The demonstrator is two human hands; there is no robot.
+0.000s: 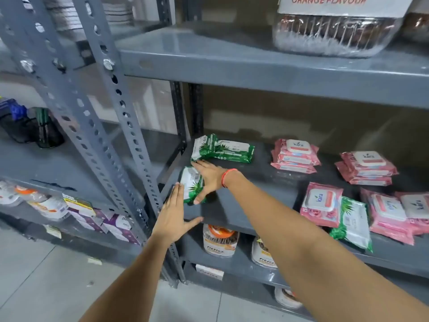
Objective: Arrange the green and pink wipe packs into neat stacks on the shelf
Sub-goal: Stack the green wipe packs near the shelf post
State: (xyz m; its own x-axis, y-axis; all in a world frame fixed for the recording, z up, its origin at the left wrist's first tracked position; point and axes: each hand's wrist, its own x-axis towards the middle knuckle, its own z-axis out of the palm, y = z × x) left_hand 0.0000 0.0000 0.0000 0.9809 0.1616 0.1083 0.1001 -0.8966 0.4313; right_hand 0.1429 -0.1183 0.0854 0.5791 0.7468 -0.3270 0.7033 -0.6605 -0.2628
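Observation:
On the grey middle shelf [243, 205], a green wipe pack [191, 184] lies at the front left corner. My right hand [209, 180] rests flat on its right side, fingers spread, thumb at its near end. My left hand [173, 217] is flat against its left edge, fingers straight. Behind it lie more green packs [222, 148], one tilted against another. Two pink stacks [296, 155] [366, 168] stand at the back right. Loose pink packs [321, 205] [394, 212] and one green pack [354, 221] lie at the front right.
A slotted grey upright [130, 140] stands just left of the hands. The upper shelf [255, 66] carries a plastic-wrapped bundle [336, 31]. Jars [219, 240] sit on the shelf below. The neighbouring rack at left holds dark bottles [46, 129] and purple boxes [116, 226].

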